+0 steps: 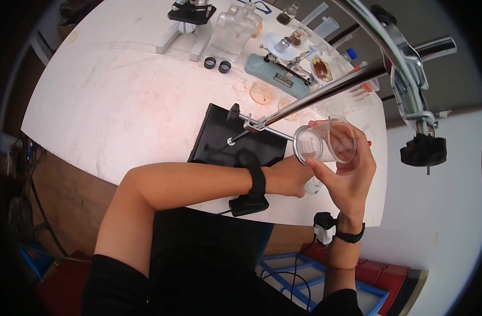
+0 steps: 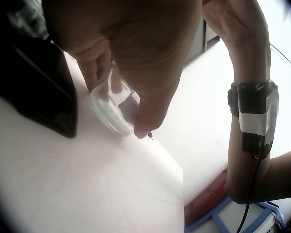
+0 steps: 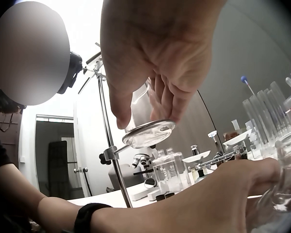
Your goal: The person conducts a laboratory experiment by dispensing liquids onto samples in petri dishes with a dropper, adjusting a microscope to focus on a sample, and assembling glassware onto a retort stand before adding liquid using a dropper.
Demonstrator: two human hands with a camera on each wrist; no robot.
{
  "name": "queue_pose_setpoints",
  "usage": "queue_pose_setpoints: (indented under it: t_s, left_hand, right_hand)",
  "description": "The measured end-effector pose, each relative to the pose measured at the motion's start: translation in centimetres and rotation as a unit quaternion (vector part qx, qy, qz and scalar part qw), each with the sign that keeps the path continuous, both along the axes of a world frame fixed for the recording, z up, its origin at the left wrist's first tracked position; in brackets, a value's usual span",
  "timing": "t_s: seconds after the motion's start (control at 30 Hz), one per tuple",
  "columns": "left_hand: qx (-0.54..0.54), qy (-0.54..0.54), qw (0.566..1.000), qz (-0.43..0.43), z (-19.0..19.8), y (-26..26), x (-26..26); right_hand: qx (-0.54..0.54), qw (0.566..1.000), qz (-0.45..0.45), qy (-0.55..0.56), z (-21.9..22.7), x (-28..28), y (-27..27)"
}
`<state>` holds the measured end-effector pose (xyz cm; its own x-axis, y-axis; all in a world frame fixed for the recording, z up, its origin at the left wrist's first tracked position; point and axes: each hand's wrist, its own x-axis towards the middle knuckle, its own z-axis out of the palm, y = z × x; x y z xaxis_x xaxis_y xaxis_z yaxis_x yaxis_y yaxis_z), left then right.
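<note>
My right hand (image 1: 354, 181) grips a clear glass beaker (image 1: 321, 142) from its side, thumb and fingers around the wall. The beaker's base sits at the metal ring (image 1: 296, 154) of a retort stand, and the right wrist view shows that base (image 3: 153, 136) within the ring. Lower down, my left hand (image 1: 285, 176) holds a small clear glass vessel (image 2: 111, 109) at the white table, its fingers around the sides. Part of this vessel is hidden behind the hand. The stand's black base (image 1: 212, 134) lies beside my left forearm.
A steel rod (image 1: 333, 89) with a clamp (image 1: 409, 84) rises towards the head camera. Behind stand a teal balance (image 1: 272, 76), petri dishes (image 1: 261, 92), a large clear bottle (image 1: 233, 31), two black caps and a microscope (image 1: 191, 16). Test tubes (image 3: 266, 109) stand at the far right.
</note>
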<state>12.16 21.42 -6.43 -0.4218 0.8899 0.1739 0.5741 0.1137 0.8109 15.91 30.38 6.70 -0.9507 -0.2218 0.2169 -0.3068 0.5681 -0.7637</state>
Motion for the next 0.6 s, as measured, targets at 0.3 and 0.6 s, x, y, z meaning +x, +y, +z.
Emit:
queue_pose_setpoints:
  t_s: [0.3,0.6]
  left_hand:
    - [0.029,-0.039,0.999,0.008,0.9,-0.8,0.1]
    - [0.069,-0.072,0.995,0.010,0.0,-0.1,0.3]
  right_hand:
    - [-0.019,1.000,-0.015,-0.020,0.3,0.6,-0.4]
    - [-0.044,0.997,-0.038,-0.044,0.6,0.7,-0.5]
